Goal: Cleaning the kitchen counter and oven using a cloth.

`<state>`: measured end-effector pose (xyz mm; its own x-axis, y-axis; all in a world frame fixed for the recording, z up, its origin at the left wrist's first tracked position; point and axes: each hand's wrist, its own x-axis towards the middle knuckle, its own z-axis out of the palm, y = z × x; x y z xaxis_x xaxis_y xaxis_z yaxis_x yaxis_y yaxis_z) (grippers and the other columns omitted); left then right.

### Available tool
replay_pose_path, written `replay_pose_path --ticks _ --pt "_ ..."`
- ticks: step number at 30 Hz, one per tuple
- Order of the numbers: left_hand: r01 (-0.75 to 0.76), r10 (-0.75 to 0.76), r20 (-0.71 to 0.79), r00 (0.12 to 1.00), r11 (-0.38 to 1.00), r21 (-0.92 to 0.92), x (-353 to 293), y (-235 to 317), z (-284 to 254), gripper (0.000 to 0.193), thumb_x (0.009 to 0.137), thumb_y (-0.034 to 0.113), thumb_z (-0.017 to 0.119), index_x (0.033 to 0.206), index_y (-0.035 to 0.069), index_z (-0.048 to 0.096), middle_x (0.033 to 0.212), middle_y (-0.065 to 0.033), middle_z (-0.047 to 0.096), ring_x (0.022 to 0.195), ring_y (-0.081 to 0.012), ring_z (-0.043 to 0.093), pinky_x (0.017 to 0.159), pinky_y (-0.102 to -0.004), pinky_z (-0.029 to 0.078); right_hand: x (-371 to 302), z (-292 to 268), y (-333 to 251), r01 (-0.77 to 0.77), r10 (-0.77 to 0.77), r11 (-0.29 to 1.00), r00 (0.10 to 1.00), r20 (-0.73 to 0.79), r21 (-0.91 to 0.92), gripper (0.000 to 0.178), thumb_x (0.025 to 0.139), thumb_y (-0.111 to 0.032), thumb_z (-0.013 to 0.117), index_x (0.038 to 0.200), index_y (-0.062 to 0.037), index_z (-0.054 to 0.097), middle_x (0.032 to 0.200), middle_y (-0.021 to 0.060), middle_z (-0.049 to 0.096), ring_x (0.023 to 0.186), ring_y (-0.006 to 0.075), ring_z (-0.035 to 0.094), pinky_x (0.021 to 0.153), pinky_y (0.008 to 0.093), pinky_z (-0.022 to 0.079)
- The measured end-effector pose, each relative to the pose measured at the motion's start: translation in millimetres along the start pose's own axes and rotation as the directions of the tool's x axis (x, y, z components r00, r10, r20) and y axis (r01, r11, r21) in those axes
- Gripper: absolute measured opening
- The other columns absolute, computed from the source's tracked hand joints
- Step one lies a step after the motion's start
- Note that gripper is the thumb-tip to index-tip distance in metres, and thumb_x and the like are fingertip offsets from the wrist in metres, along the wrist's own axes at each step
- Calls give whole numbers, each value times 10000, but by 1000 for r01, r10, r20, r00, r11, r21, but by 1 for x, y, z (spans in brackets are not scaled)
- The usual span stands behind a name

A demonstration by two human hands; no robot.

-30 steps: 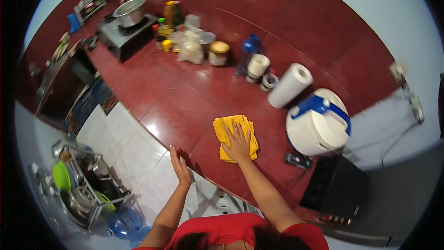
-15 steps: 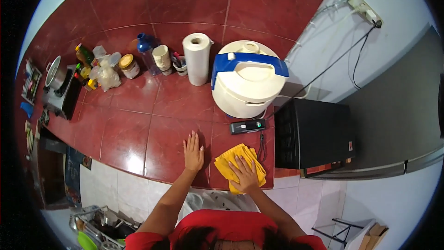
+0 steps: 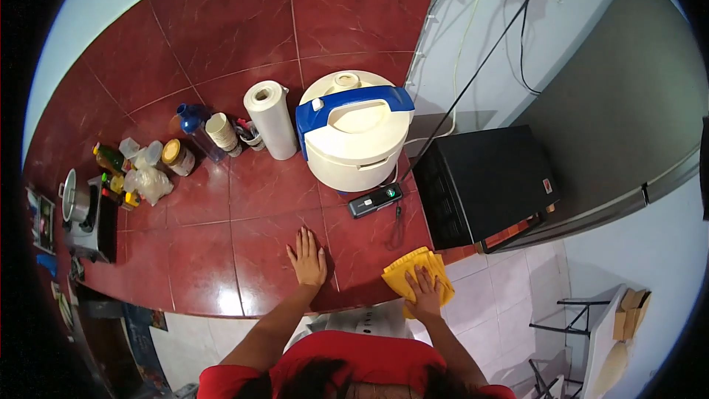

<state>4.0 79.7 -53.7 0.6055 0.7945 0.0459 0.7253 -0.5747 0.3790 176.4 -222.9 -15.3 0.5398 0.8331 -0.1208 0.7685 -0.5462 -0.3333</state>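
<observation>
A folded yellow cloth (image 3: 397, 278) lies at the front right corner of the red tiled counter (image 3: 281, 262), part of it past the edge. My right hand (image 3: 424, 295) rests on top of it, palm down, fingers spread and slightly bent. The cloth hides what is beneath it. To the left, my left hand (image 3: 307, 260) lies flat on the bare tiles with its fingers stretched out and nothing in them. Beyond the hands sits a small black device (image 3: 375, 200) with a lit green spot and a cord, in front of a large cream rice cooker (image 3: 354, 149) with a blue handle.
Along the back stand a white plastic roll (image 3: 272, 122), stacked paper cups (image 3: 222, 135), a blue-topped bottle (image 3: 201, 133) and a jar (image 3: 178, 157). A pot (image 3: 76, 199) sits on a stove at far left. A black box-shaped appliance (image 3: 487, 185) adjoins the counter's right side.
My right hand has slid the yellow cloth rightward to the counter's corner. My left hand stays flat on the tiles. The whole view has turned and shifted.
</observation>
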Motion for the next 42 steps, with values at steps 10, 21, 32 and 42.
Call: replay_pose_path --ticks 10,21,32,42 --pt "-19 18 -16 1000 997 -69 0 -10 10 603 1016 325 374 1541 41 284 1634 -127 221 1512 -302 186 1195 -580 28 -17 -51 45 -178 393 854 836 -383 489 576 785 -33 606 1347 38 503 1256 260 601 1148 450 574 991 472 465" --pt "-138 104 -101 989 885 -444 1 55 -9 555 1038 232 387 1551 61 265 1640 -157 183 1505 -340 200 1199 -561 92 134 -135 83 -223 187 975 825 -534 -3 673 897 -355 626 1495 -129 416 1497 211 435 1401 378 376 1160 534 244" --pt "-386 383 -113 917 779 -494 1 168 -6 560 986 105 456 1522 18 317 1603 -212 248 1484 -393 232 1208 -468 175 182 -213 316 -809 741 580 572 -352 -96 699 993 -582 322 1586 -227 221 1643 135 192 1518 271 190 1163 633 142" --pt "-413 419 -107 902 758 -505 18 236 17 555 975 90 473 1503 -10 335 1590 -234 257 1478 -402 245 1201 -451 207 286 -155 155 -28 -15 994 922 -388 -107 675 948 -506 514 1535 -209 366 1607 152 278 1502 311 214 1198 554 129"
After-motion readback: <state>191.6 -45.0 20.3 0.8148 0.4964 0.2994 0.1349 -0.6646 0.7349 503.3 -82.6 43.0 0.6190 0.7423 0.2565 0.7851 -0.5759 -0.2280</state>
